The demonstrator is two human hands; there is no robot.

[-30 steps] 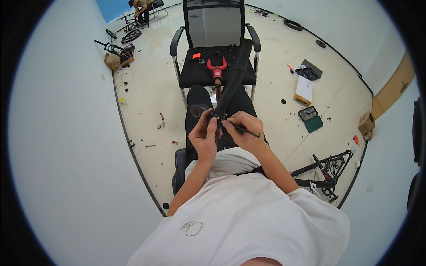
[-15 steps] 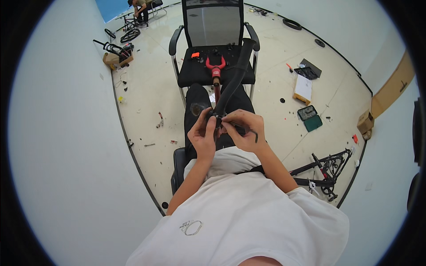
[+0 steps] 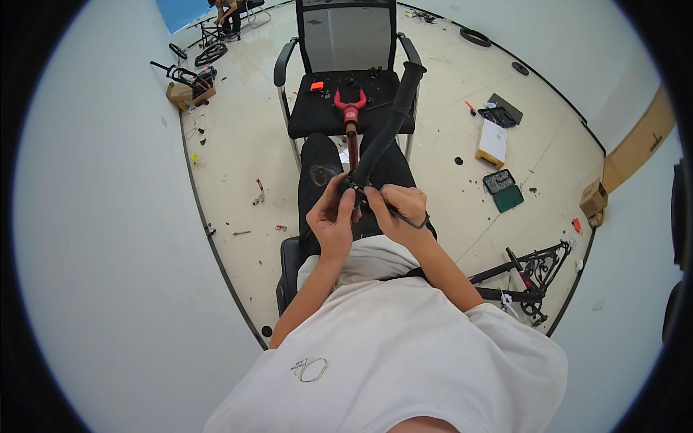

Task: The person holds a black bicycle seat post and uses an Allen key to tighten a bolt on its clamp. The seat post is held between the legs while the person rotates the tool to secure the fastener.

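Note:
A black bicycle handlebar (image 3: 382, 138) rises away from my lap toward the chair, ending in a grip. At its near end my left hand (image 3: 331, 222) pinches a small dark clamp-like part (image 3: 354, 189) between thumb and fingers. My right hand (image 3: 398, 211) is closed around a thin dark hex key (image 3: 421, 224), whose bent end sticks out by the wrist. The key's other end is hidden near the clamp. Beyond my hands a red bicycle fork (image 3: 351, 108) rests with its prongs on the chair seat, its tube pointing toward me.
Ahead stands a black office chair (image 3: 307, 108) with small parts and an orange item (image 3: 317, 86) on it. On the floor right lie a green case (image 3: 509, 199), a white box (image 3: 492, 141) and a black bike frame (image 3: 538, 278). A person (image 3: 229, 16) works far left.
My right hand has turned, fingers curling tighter, and the hex key's bent end has swung round toward my wrist. The left hand stays at the clamp-like part.

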